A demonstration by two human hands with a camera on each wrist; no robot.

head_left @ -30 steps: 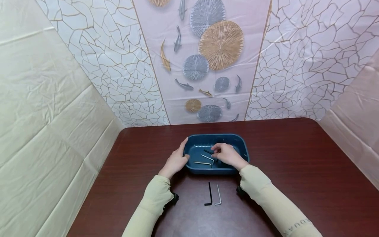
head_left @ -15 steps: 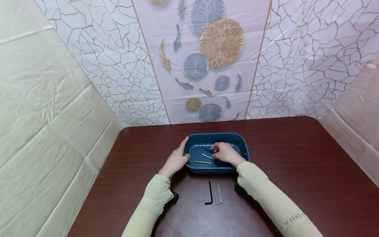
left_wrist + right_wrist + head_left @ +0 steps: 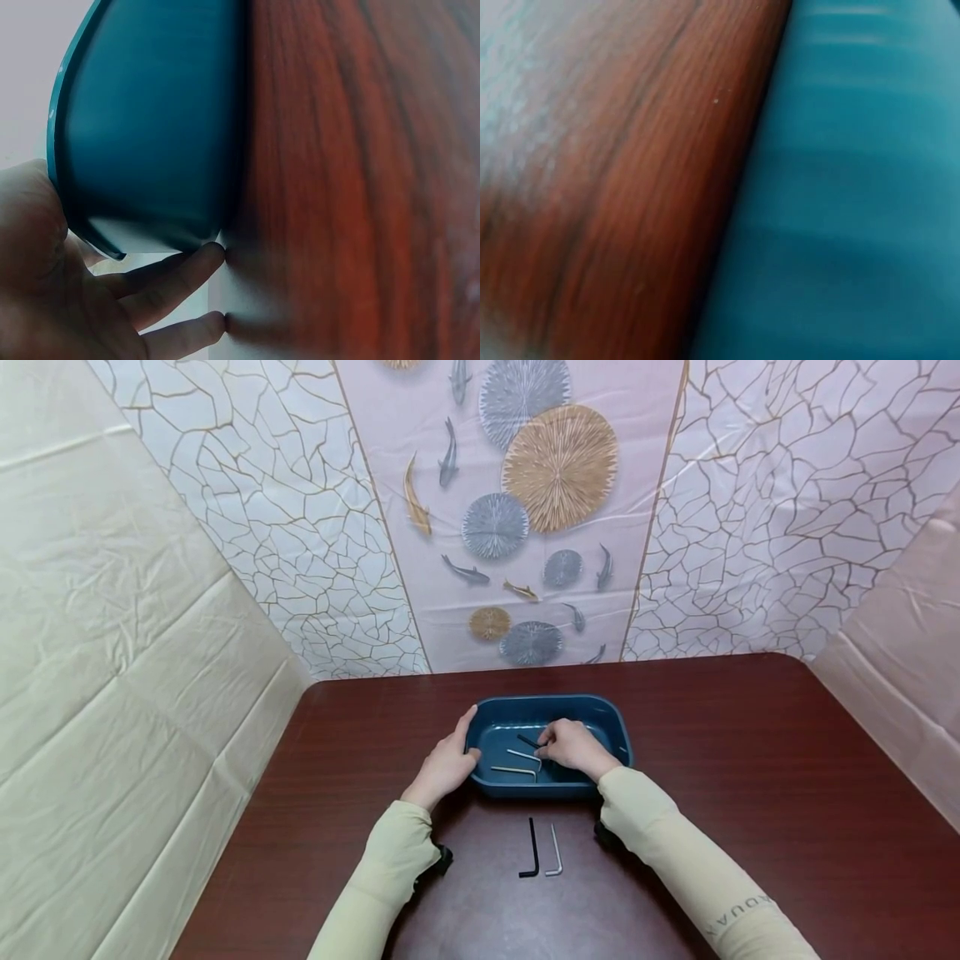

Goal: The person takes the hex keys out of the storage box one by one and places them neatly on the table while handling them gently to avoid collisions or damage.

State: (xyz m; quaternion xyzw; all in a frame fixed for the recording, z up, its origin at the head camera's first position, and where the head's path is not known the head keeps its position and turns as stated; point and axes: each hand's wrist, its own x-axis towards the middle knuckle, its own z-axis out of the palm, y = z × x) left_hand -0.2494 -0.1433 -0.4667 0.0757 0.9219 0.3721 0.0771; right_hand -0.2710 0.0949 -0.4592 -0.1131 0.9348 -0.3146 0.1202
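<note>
Head view: the left hand grips the blue tray by its left end, thumb over the rim. Inside, the right hand's bent fingers meet a black hex key; whether they pinch it, I cannot tell. Silver and brass-coloured keys lie nearby; two more rest on the table.

2 cream sleeves, grey lettering, black wrist pieces

Left hand holding blue tray, right hand inside, 2 hex keys on table
</note>
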